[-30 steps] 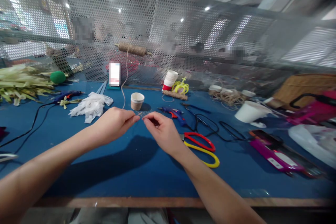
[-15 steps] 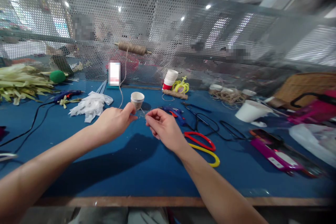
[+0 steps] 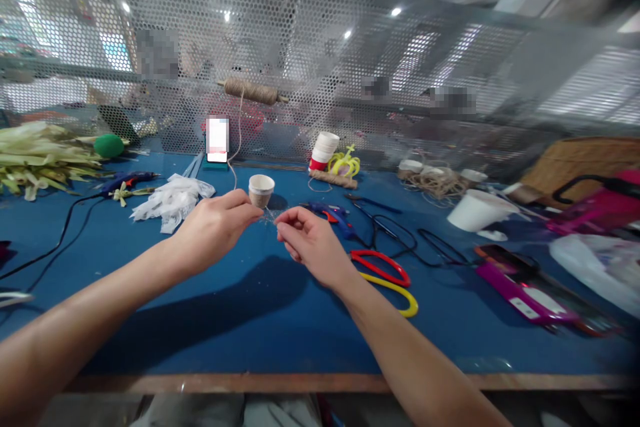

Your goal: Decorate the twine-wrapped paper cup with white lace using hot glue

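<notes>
My left hand (image 3: 215, 230) and my right hand (image 3: 313, 243) are raised over the blue table (image 3: 250, 320), fingertips almost meeting. Both are pinched on a thin string (image 3: 269, 216) that spans the small gap between them. A strand of twine (image 3: 236, 147) hangs from a twine spool (image 3: 250, 91) on the mesh wall down towards my left hand. A small paper cup (image 3: 261, 190) stands just behind my fingers. Red and yellow scissors (image 3: 385, 277) lie right of my right wrist.
A blue glue gun (image 3: 333, 215) and black cables (image 3: 400, 237) lie to the right. White lace (image 3: 170, 200), another glue gun (image 3: 125, 181) and green leaves (image 3: 40, 157) sit at the left. Stacked cups (image 3: 323, 150), a white cup (image 3: 475, 212) and pink tools (image 3: 520, 293) stand further right.
Both hands have shifted slightly up and back towards the paper cup, still pinching the string between them; my right hand's fingers have curled a little more.
</notes>
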The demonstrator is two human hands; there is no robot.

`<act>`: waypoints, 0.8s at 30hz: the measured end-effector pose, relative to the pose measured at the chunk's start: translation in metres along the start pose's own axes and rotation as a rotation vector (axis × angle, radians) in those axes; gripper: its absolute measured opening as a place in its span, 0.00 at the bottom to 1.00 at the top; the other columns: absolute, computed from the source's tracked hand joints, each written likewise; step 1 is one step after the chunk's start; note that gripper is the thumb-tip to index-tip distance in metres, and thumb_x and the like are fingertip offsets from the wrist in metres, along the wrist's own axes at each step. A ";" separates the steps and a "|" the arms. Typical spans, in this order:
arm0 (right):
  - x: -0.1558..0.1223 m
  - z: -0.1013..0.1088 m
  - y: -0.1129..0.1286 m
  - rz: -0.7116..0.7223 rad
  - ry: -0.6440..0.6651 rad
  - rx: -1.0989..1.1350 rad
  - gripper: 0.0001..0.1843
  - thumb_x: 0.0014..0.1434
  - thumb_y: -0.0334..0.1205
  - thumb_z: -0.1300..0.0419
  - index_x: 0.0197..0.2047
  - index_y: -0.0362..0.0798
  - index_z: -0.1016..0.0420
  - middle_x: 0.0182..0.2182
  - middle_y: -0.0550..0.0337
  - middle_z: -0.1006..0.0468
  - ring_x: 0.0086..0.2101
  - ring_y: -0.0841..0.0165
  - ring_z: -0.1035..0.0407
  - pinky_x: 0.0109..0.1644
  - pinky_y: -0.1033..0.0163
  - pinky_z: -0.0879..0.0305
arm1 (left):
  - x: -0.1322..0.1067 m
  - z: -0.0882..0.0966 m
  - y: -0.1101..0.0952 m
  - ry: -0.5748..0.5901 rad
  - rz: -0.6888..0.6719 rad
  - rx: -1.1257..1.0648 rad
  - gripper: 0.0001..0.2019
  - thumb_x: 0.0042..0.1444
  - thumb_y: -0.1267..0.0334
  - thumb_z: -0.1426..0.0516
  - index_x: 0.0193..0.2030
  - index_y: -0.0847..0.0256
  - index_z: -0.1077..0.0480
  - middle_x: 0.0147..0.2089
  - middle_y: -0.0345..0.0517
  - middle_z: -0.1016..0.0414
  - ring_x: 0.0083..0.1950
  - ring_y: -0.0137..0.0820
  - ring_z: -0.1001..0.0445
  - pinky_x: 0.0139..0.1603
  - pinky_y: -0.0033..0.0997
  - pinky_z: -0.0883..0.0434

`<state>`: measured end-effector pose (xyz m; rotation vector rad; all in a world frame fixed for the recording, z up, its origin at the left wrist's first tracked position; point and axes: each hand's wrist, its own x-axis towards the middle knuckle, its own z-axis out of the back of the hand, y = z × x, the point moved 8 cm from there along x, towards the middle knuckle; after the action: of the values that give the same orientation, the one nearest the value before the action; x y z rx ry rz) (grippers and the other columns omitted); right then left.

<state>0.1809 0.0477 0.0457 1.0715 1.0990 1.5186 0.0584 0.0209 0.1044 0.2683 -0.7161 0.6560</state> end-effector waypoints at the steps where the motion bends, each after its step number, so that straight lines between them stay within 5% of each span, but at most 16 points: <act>1: -0.001 -0.001 0.000 -0.014 0.006 -0.005 0.04 0.51 0.37 0.46 0.31 0.45 0.37 0.20 0.68 0.35 0.15 0.80 0.45 0.15 0.72 0.49 | 0.000 0.002 0.000 -0.022 0.003 -0.011 0.10 0.57 0.67 0.51 0.35 0.64 0.28 0.31 0.46 0.27 0.28 0.26 0.29 0.29 0.23 0.33; 24: -0.001 -0.008 -0.002 0.023 0.088 -0.038 0.05 0.52 0.38 0.47 0.30 0.46 0.38 0.21 0.67 0.36 0.16 0.80 0.46 0.17 0.71 0.50 | 0.002 0.005 0.001 -0.038 0.013 -0.111 0.05 0.55 0.67 0.47 0.32 0.63 0.30 0.29 0.40 0.26 0.27 0.23 0.30 0.28 0.20 0.35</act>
<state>0.1732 0.0460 0.0423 1.0026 1.1167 1.6122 0.0563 0.0204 0.1090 0.1748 -0.7889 0.6224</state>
